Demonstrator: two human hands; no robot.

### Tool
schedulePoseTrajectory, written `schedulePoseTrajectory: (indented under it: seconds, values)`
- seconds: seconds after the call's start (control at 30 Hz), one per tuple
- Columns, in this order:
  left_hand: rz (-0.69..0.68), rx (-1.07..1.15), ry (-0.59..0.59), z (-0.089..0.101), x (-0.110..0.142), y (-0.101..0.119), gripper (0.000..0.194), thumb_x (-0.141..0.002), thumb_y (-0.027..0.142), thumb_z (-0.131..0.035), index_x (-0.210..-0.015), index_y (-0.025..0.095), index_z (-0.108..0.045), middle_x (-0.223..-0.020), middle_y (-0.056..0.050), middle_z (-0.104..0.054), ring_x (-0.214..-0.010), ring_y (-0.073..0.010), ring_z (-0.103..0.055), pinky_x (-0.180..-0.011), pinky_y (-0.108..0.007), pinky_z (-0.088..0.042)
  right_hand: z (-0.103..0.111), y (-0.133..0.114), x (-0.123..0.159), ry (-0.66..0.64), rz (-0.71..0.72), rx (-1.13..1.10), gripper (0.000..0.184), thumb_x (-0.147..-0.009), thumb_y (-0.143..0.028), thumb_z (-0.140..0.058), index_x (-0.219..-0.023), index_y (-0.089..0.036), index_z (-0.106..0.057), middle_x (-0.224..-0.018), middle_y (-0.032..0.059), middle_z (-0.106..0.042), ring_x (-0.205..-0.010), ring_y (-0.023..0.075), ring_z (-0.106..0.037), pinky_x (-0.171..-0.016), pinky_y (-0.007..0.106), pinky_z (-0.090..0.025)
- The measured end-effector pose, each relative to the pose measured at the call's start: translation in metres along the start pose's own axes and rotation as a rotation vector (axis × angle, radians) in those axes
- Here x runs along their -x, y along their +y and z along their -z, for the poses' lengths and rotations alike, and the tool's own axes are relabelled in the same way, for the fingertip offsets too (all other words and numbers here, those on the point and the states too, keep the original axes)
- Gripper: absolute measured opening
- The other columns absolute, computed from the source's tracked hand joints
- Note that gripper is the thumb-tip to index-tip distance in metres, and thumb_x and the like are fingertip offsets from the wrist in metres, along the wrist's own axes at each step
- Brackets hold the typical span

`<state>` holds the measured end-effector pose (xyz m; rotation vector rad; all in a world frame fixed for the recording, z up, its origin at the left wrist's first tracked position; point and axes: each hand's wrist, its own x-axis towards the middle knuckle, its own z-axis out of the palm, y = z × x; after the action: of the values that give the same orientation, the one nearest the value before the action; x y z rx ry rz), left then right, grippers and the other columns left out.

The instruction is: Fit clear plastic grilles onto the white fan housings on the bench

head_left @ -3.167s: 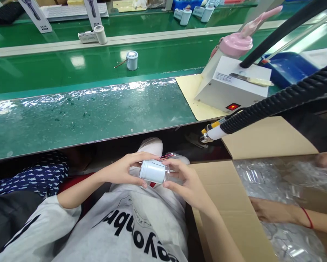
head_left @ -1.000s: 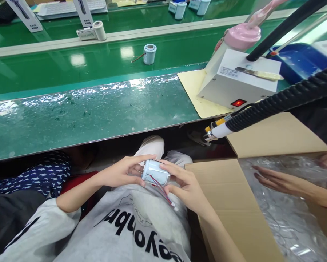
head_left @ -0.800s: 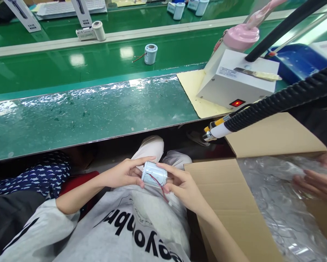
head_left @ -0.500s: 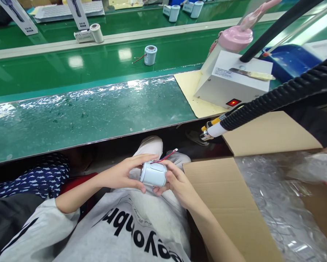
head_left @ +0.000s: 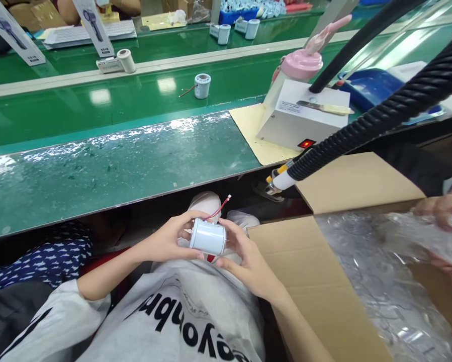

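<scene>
A small pale-blue cylinder with a thin red wire sticking up from it lies sideways over my lap, below the bench edge. My left hand grips its left end, thumb on top and fingers beneath. My right hand cups its right end with fingers curled round it. Both hands are closed on the cylinder.
A green bench runs ahead, with a conveyor behind carrying another cylinder. A white box unit and a black corrugated hose with a nozzle are at right. An open cardboard carton of plastic wrap stands beside me; another person's hands reach into it.
I have turned the cylinder in my hands, so the red wire that hung down now points up. The other person's hands lifted plastic wrap at the carton's right.
</scene>
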<state>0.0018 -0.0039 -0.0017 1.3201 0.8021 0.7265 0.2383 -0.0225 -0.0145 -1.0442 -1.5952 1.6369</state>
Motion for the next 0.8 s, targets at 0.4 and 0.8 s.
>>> schedulePoseTrajectory:
  seconds: [0.4, 0.8]
  values:
    - [-0.16, -0.364, -0.064, -0.002, -0.013, -0.009, 0.069, -0.076, 0.038, -0.082, -0.137, 0.022, -0.055, -0.143, -0.016, -0.058, -0.129, -0.0323, -0.058, -0.103, -0.044, -0.051, -0.002, 0.01, -0.007, 0.003, -0.166, -0.269, 0.062, -0.082, -0.075, -0.062, -0.109, -0.019, -0.055, -0.076, 0.0011, -0.067, -0.062, 0.0177, -0.068, -0.06, 0.03, -0.057]
    - [-0.029, -1.132, 0.667, 0.159, -0.152, 0.111, 0.064, -0.082, 0.041, -0.067, -0.136, 0.014, -0.045, -0.125, -0.014, -0.062, -0.11, -0.0278, -0.064, -0.095, -0.035, -0.05, 0.172, 0.082, 0.084, 0.878, -0.149, 0.595, 0.059, -0.078, -0.071, -0.061, -0.1, -0.018, -0.075, -0.106, 0.0153, -0.078, -0.095, 0.0326, -0.076, -0.078, 0.035, -0.064]
